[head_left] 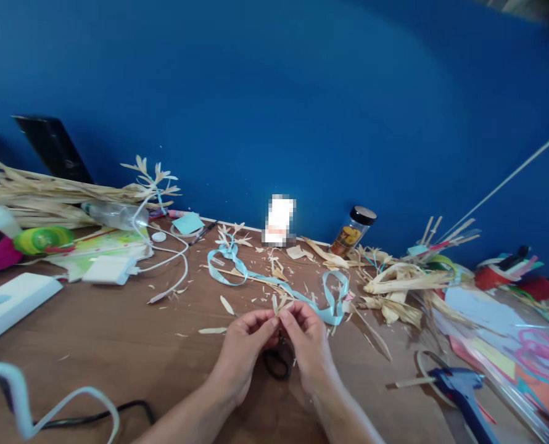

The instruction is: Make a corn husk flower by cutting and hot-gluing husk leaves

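Between the fingertips of both hands sit small pale strips of dried husk point(278, 303), their pointed ends sticking up. My left hand point(250, 333) pinches them from the left, and my right hand point(306, 328) pinches from the right; the fingertips meet. Below the hands, partly hidden, lies a pair of scissors with a black handle point(277, 365). A light blue ribbon point(284, 287) curls across the table just beyond. Loose husk pieces point(213, 330) lie left of my left hand. A husk flower tied with blue ribbon point(231, 237) rests farther back.
A blue glue gun point(462, 385) lies at the right, near bundled husks point(401, 277). A jar with a black lid point(352, 231) leans by the blue wall. At the left are a power strip point(18, 302), a white adapter point(110, 269) with cable, and a clear bottle point(115, 214).
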Motion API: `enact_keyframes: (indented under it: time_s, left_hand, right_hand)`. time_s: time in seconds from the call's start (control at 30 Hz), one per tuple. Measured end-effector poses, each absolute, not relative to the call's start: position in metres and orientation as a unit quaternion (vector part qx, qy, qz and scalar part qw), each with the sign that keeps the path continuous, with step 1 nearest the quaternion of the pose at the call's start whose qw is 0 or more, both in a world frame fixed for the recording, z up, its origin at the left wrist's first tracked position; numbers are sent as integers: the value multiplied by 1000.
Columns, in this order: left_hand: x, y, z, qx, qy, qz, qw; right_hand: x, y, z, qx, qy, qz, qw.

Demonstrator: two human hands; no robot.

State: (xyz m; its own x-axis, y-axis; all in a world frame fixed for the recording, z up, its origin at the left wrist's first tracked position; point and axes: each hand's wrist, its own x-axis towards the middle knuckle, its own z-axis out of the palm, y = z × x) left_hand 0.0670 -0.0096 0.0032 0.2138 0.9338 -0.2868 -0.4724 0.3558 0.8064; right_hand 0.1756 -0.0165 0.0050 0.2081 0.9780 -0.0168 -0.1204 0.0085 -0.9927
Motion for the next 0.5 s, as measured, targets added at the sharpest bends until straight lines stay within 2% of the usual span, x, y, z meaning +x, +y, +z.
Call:
enact_keyframes:
  time_s: [0.5]
  left_hand:
    - [68, -9, 3, 281, 418, 491, 711]
  right_hand:
    - [179, -16, 4, -551, -449, 443, 546]
